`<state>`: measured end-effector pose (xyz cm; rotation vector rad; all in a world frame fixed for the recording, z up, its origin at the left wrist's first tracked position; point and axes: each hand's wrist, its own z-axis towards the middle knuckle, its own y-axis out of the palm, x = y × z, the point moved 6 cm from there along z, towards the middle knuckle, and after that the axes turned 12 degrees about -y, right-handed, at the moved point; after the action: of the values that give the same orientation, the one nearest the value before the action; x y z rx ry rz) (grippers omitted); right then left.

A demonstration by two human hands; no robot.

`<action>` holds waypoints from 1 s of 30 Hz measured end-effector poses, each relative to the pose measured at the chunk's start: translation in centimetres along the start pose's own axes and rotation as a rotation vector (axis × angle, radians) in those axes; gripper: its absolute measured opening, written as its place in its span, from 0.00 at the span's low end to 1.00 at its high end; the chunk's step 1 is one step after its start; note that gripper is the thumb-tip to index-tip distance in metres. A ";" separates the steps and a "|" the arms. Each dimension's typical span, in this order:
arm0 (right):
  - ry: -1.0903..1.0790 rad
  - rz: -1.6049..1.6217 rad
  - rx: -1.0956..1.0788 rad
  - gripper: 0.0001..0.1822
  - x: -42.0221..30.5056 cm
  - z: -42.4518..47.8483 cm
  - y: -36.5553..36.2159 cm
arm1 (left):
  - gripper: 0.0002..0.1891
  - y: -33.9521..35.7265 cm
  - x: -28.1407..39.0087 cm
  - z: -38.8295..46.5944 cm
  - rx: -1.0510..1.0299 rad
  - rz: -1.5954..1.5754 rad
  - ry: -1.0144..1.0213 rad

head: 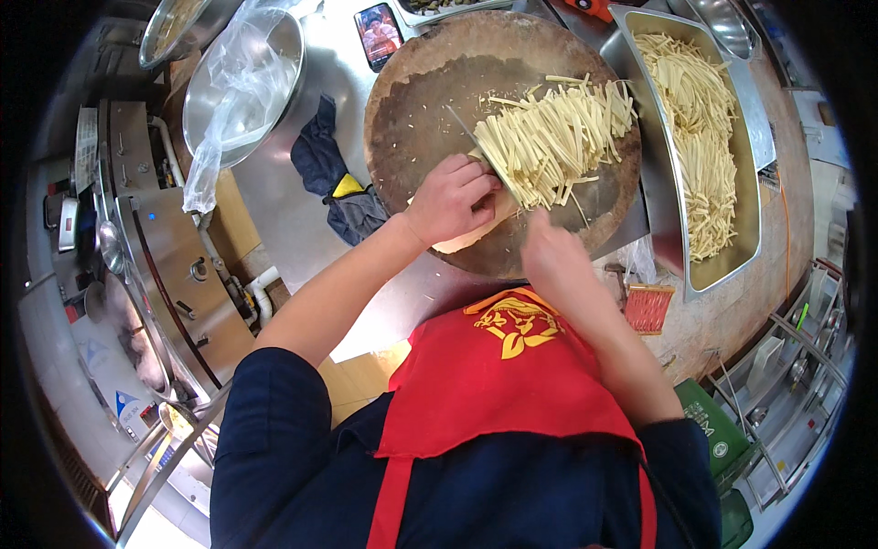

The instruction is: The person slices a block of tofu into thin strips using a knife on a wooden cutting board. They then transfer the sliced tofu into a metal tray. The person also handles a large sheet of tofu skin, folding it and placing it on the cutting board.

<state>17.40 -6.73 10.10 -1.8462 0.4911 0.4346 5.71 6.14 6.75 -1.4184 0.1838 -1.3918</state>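
Observation:
My left hand (pixel 458 195) presses with curled fingers on a pale, flat stack of food sheets (pixel 468 241), its knuckles close to the blade. A kitchen knife (pixel 488 155), seen nearly edge-on, stands between those fingers and a heap of cut pale-yellow strips (pixel 559 141). My right hand (pixel 554 248), blurred, is closed at the knife's near end; the handle is hidden inside it. Everything rests on a round wooden chopping block (pixel 425 96), dark and damp in its middle. Small crumbs and loose strips lie around the heap.
Right of the block, a deep steel pan (pixel 744 226) holds many similar strips. A phone (pixel 379 36) lies at the block's far edge. A dark cloth (pixel 322 154) and a steel bowl (pixel 199 113) with a plastic bag (pixel 236 82) are on the left. Steam rises at the stove (pixel 140 343).

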 end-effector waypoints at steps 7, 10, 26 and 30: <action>-0.055 0.067 0.111 0.09 4.0 1.3 1.9 | 0.12 -1.4 1.1 -0.1 -0.006 0.070 0.067; -0.006 0.113 0.084 0.09 4.8 -0.7 2.2 | 0.14 -1.5 0.9 -1.1 0.015 0.080 0.054; 0.074 0.041 -0.049 0.10 -0.2 -0.3 -0.4 | 0.18 -0.8 -0.1 -1.2 -0.081 0.029 0.010; 0.016 0.050 0.082 0.10 2.4 3.6 2.2 | 0.20 -0.3 -0.2 -2.0 -0.018 -0.007 0.029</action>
<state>18.08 -4.25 5.94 -1.7628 0.5592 0.4271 3.95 5.34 6.31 -1.4152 0.2107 -1.4208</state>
